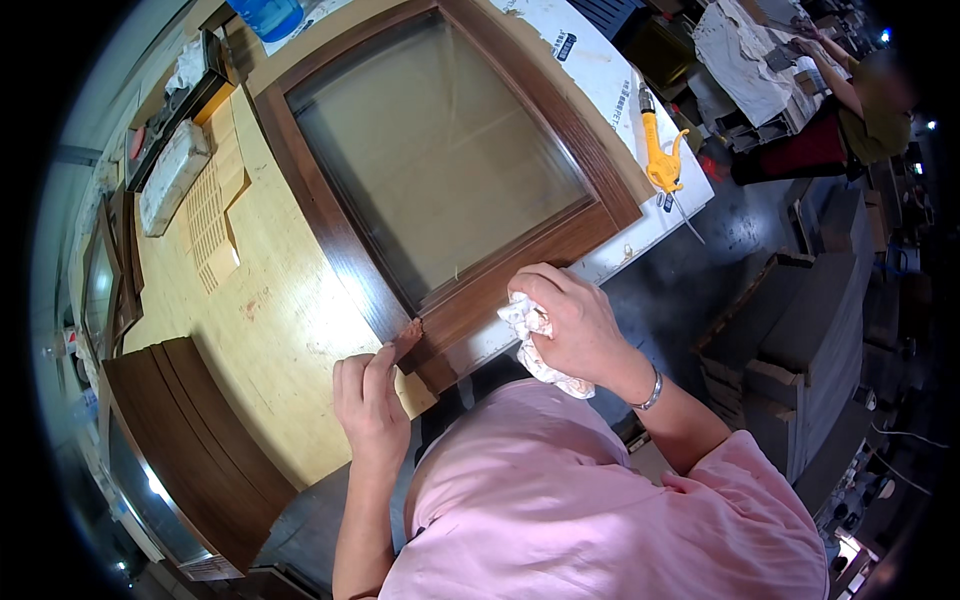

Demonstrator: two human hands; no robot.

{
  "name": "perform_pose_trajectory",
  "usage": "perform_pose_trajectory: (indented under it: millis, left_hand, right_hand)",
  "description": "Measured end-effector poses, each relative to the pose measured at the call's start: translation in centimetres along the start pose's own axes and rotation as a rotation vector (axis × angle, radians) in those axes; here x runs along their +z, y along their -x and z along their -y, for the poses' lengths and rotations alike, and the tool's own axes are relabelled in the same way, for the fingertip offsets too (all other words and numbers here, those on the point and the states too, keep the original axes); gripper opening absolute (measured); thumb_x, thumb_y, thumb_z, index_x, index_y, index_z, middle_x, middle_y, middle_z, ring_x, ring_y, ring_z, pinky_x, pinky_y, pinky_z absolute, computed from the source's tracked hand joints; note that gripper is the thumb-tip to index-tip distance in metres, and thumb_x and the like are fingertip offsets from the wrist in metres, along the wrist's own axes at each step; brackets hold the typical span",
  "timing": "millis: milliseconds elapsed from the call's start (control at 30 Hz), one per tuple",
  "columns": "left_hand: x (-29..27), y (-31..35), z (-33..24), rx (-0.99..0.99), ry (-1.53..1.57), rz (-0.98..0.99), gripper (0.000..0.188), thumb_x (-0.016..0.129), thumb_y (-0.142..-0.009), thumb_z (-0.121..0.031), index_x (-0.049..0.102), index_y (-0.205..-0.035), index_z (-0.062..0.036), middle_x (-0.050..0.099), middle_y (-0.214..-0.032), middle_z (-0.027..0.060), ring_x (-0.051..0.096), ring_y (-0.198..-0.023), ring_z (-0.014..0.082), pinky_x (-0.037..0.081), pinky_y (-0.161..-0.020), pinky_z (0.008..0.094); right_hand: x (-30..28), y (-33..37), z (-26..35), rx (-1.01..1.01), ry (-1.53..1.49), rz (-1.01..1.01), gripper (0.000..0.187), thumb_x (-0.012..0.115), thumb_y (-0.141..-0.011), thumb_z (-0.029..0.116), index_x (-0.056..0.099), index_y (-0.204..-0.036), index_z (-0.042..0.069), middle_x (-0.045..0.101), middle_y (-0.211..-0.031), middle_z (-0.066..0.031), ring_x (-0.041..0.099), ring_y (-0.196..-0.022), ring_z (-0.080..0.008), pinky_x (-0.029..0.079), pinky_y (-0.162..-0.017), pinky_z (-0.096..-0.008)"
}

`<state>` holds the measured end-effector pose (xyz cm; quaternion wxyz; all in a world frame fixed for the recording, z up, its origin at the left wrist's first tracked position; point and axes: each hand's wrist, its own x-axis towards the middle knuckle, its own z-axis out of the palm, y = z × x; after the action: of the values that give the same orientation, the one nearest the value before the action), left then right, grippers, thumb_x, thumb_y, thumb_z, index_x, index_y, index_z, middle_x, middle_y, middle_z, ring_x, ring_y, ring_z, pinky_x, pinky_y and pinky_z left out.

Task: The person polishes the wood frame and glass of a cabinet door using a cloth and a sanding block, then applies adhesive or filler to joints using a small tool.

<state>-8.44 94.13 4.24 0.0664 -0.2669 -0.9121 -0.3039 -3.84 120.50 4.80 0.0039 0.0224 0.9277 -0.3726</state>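
A brown wooden frame (462, 311) with a glass pane (440, 150) lies flat on the workbench. At its near left corner my left hand (370, 405) has its fingers closed on a small reddish-brown piece (408, 338), which touches the wood or hangs just over it; its kind is not clear. My right hand (583, 325) grips a crumpled white rag (533, 345) with orange-brown stains beside the frame's near edge. Part of the rag is hidden under my fingers and palm.
A yellow air blow gun (660, 155) lies to the right of the frame. Curved brown wooden panels (200, 440) stand at the left. A white wrapped block (175, 178) and a blue container (266, 15) are farther back. Another person (860, 110) works at the far right.
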Motion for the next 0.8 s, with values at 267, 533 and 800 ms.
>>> perform_pose_trajectory:
  millis: [267, 533, 800]
  left_hand:
    - [-0.3, 0.5, 0.4, -0.195, 0.215, -0.057, 0.017, 0.060, -0.090, 0.006, 0.065, -0.105, 0.0013, 0.060, -0.088, 0.0115, 0.057, -0.078, 0.0242, 0.047, -0.072, 0.0343]
    - [0.0, 1.9, 1.7, -0.732, 0.769, -0.060, 0.022, 0.052, -0.105, -0.015, 0.065, -0.105, 0.0027, 0.058, -0.075, 0.0006, 0.051, -0.069, 0.0069, 0.043, -0.065, 0.0219]
    - [0.3, 2.0, 1.3, -0.772, 0.768, -0.021, 0.022, 0.053, -0.105, -0.015, 0.066, -0.101, 0.0031, 0.058, -0.074, 0.0005, 0.051, -0.067, 0.0068, 0.043, -0.063, 0.0220]
  right_hand:
    - [-0.1, -0.1, 0.0, 0.003, -0.004, 0.007, 0.048, 0.069, -0.065, -0.005, 0.060, -0.111, 0.005, 0.062, -0.117, -0.0094, 0.062, -0.103, -0.0346, 0.053, -0.085, -0.0435]
    - [-0.3, -0.2, 0.1, -0.003, -0.011, 0.005, 0.048, 0.068, -0.065, -0.005, 0.060, -0.110, 0.005, 0.062, -0.117, -0.0097, 0.062, -0.103, -0.0349, 0.053, -0.085, -0.0434]
    - [-0.1, -0.2, 0.0, -0.005, -0.015, 0.004, 0.047, 0.069, -0.064, -0.005, 0.060, -0.109, 0.005, 0.062, -0.116, -0.0096, 0.062, -0.102, -0.0353, 0.053, -0.084, -0.0435]
